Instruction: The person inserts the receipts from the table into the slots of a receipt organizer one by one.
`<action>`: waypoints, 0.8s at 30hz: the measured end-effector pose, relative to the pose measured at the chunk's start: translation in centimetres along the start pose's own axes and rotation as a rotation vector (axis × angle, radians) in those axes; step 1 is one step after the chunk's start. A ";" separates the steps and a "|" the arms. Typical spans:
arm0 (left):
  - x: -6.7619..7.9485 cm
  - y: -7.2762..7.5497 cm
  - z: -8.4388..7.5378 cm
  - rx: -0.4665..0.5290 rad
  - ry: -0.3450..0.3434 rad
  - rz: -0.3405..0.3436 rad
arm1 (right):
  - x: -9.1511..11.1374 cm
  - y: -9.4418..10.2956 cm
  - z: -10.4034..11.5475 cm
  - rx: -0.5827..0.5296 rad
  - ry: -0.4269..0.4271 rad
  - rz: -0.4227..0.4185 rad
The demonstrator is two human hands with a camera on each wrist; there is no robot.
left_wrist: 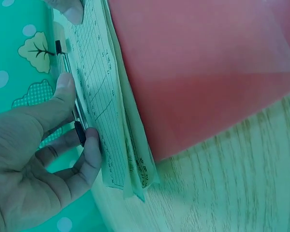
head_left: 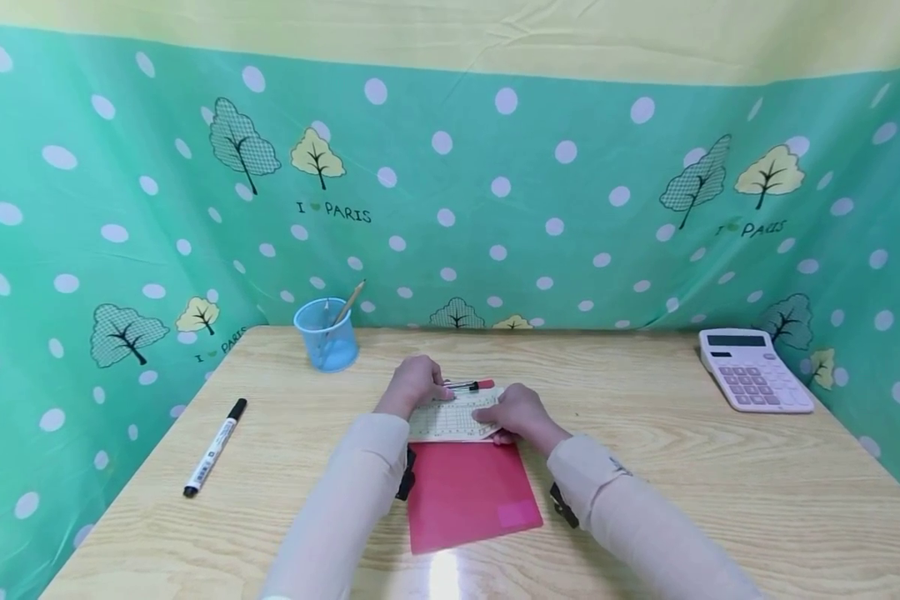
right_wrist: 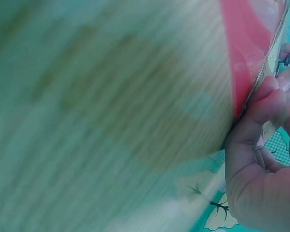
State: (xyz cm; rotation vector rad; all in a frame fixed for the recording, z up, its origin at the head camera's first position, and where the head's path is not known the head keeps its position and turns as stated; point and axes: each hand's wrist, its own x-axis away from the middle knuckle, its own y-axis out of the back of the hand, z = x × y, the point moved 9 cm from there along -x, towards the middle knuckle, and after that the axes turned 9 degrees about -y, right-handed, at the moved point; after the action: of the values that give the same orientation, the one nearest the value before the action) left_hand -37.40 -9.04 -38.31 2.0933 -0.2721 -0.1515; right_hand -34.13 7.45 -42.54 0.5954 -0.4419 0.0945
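My left hand [left_wrist: 43,145] pinches a clear-barrelled pen [left_wrist: 79,108] with black ends between thumb and fingers, along the far edge of a stack of printed paper sheets [left_wrist: 94,63]. A red-capped end [head_left: 486,384] sticks out beside the pen's black end in the head view. At the stack's right side, my right hand [head_left: 521,412] grips the sheets, thumb on top and fingers below. A red folder [head_left: 468,492] lies flat on the near side, its far part hidden under the sheets.
A black-and-white marker [head_left: 215,448] lies at the left of the wooden table [head_left: 637,500]. Farther back stands a blue mesh pen cup [head_left: 330,342] holding a pencil [head_left: 349,302]. A pale calculator [head_left: 753,371] sits at the right, before a green dotted cloth [head_left: 495,208].
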 end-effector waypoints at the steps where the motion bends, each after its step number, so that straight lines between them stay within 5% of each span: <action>1: 0.0 0.0 0.0 0.006 0.004 0.001 | 0.1 0.0 0.0 -0.003 0.002 -0.001; 11: -0.1 -0.2 0.0 0.001 -0.009 -0.011 | 0.6 0.9 -0.9 -0.104 0.027 0.035; 24: 0.0 -0.2 0.0 0.005 -0.006 0.000 | 0.8 3.7 -1.6 -0.004 0.083 -0.119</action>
State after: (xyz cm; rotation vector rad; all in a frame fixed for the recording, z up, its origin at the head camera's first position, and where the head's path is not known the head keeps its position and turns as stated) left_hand -37.41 -8.91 -38.45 2.0982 -0.2763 -0.1569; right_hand -33.56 11.39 -41.47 0.6099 -0.3254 0.0046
